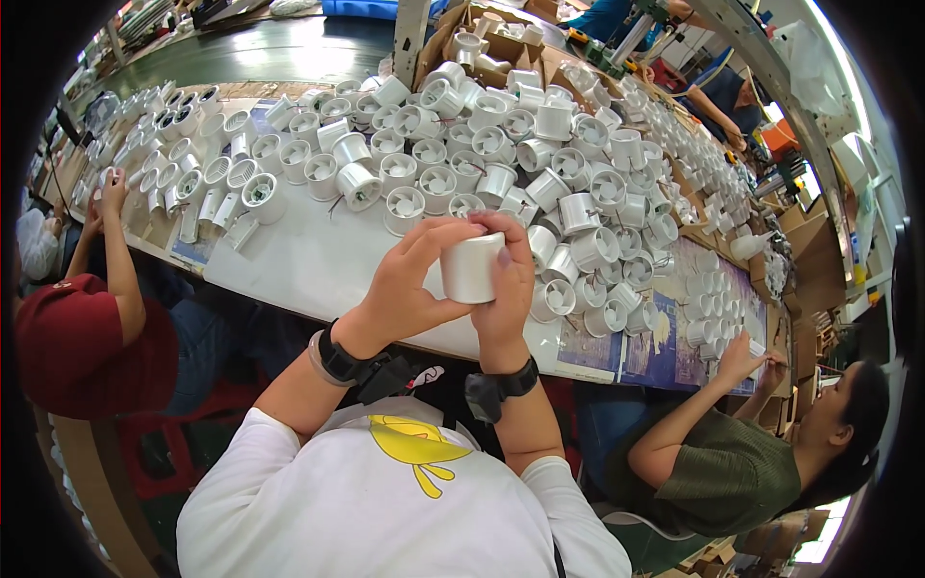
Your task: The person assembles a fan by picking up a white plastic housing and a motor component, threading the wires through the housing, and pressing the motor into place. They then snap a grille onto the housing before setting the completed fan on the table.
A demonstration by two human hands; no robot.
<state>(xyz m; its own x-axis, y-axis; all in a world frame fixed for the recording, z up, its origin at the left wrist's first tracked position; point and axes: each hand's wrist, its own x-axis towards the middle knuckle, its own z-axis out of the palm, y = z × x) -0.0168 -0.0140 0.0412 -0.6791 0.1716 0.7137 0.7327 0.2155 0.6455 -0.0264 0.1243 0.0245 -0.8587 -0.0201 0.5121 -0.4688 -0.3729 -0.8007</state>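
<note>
Between both hands, just above the near edge of the table, I hold a white plastic fan housing [470, 269], shaped like a short cylinder. My left hand [409, 275] grips its left side, with the thumb low and the fingers over the top. On its right side my right hand [508, 289] is wrapped, fingertips meeting the left ones near the upper rim. The inside of the housing is turned from view. Just beyond my hands lie similar white housings with small fan blades inside, among them an upright one [405, 206].
A large pile of white housings [588, 183] spreads over the white table [279, 284]. Cardboard boxes [501, 48] stand behind it. At the left, a person in a red top [87, 332] works with handled parts; at the right, a person in a green top [732, 467] reaches toward rows of small cups [708, 308].
</note>
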